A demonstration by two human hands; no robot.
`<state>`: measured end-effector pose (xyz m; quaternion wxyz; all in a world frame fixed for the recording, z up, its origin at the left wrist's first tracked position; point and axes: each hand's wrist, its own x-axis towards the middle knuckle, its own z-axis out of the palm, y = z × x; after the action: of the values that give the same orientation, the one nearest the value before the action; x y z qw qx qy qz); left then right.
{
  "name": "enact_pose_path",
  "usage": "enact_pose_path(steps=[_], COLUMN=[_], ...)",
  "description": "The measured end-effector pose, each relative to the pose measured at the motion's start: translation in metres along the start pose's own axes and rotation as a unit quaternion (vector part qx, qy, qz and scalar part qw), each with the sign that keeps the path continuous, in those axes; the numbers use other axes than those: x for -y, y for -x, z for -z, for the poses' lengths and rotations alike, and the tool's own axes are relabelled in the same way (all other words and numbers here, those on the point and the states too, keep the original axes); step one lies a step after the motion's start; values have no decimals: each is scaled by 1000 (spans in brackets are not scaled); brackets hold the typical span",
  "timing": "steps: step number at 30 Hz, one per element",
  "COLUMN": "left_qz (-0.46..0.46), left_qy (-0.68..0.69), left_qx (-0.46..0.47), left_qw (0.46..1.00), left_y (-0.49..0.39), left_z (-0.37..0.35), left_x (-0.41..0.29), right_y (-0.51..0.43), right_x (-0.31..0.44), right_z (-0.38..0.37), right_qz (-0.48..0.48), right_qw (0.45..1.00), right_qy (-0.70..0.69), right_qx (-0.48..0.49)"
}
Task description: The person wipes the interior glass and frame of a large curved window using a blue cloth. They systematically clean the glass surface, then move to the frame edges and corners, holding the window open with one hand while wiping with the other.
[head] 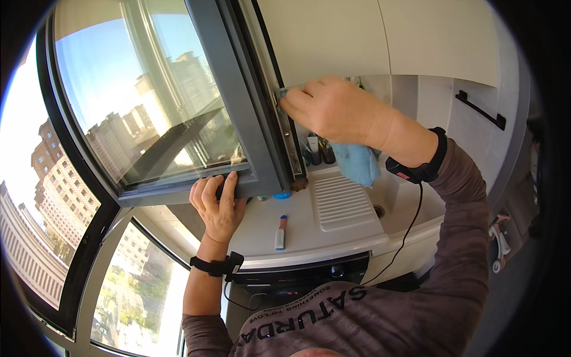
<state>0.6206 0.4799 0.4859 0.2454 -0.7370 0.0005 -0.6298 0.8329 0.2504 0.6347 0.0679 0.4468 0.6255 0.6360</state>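
My left hand (218, 207) grips the lower rail of a grey-framed window sash (241, 116), which stands swung open over the counter. My right hand (330, 109) is raised at the sash's hinge-side edge. It holds a light blue cloth (357, 163); one corner is pinched at the fingertips against the frame's metal edge, and the rest hangs below the hand. Below, a small brush-like tool (280, 233) with a blue end lies on the white counter. Behind it are a blue round item (281, 195) and a brown object (299, 184) by the frame's foot.
A white laundry sink (392, 201) with a ribbed washboard (343, 201) is at the right. Tubes and bottles (316, 151) stand behind it. Pale cabinets (383, 40) hang above, and a black towel bar (481, 110) is on the wall. A washing machine (308, 272) sits under the counter. Cables trail from both wristbands.
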Motion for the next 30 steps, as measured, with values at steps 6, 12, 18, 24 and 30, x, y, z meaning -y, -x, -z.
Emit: enact_pose_path(steps=[6, 12, 18, 24, 30], left_qz=[1, -1, -2, 3, 9], left_qy=[2, -1, -6, -12, -6], left_qx=[7, -5, -6, -14, -19], left_qw=[1000, 1000, 1000, 1000, 1000], left_y=[1, 1, 2, -1, -4], left_z=[0, -3, -3, -3, -2], left_x=[-1, 0, 1, -2, -5], right_y=[12, 2, 5, 16, 34], right_x=[10, -25, -27, -4, 30], right_z=[8, 1, -2, -17, -23], right_qz=[-44, -37, -36, -80, -148], right_qw=[996, 999, 997, 987, 961], right_qy=[-72, -17, -7, -108, -219], right_qx=[1, -26, -68, -87, -76])
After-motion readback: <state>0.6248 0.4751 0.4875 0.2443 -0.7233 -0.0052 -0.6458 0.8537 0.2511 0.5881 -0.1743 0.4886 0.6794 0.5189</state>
